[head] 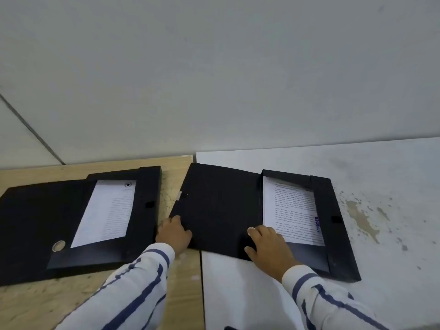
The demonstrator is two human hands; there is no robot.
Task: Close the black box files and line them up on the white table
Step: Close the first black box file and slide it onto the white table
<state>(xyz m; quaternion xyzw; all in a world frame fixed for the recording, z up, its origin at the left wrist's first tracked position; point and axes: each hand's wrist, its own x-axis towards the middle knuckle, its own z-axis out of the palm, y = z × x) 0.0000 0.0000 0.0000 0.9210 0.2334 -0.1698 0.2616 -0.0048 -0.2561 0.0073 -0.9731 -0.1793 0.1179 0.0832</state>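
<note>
Lower centre: left hand [175,234], fingers curled round cover edge of open black rectangular box file [221,206], centre-right, mostly on white desk [381,186]. Right hand [269,248], fingers flat on same cover. Middle left: second open black box file [35,222] on wooden desk [47,303].

A light wooden tabletop [47,303] fills the lower left; a plain grey wall [214,67] spans the top, a dark seam [31,128] crossing its left.

Soft, even, dim-grey light — faint shadows, slight overall blur — and wide-angle bending at the edges.
</note>
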